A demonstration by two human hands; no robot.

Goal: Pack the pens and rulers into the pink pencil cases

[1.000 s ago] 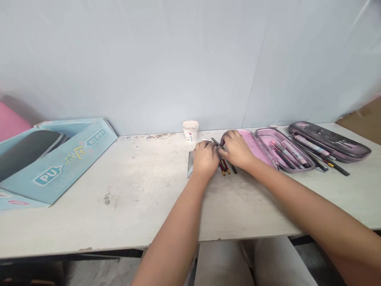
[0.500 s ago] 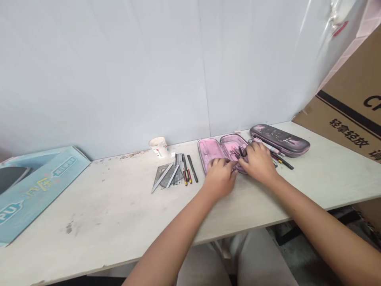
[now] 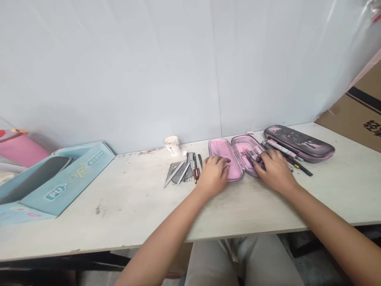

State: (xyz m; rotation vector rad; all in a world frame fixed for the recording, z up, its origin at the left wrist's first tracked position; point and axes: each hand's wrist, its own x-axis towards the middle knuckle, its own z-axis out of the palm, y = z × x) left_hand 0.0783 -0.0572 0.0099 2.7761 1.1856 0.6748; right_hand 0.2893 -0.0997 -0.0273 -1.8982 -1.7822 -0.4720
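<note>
The table [image 3: 119,214] is cut off at the bottom edge. The blue box [image 3: 59,178] at the left and the cardboard box [image 3: 363,115] at the upper right are only partly seen. Right of centre, the open pink pencil case [image 3: 224,159] is partly covered by both hands. The left hand [image 3: 214,172] is laid flat and loosely spread on its left half, with nothing held. The right hand [image 3: 275,169] is curled over the pens [image 3: 251,155] in its right half; whether one is gripped cannot be told. The rulers and pencils [image 3: 184,171] are left just beside the left hand. Half a second earlier, the hands were held close together.
</note>
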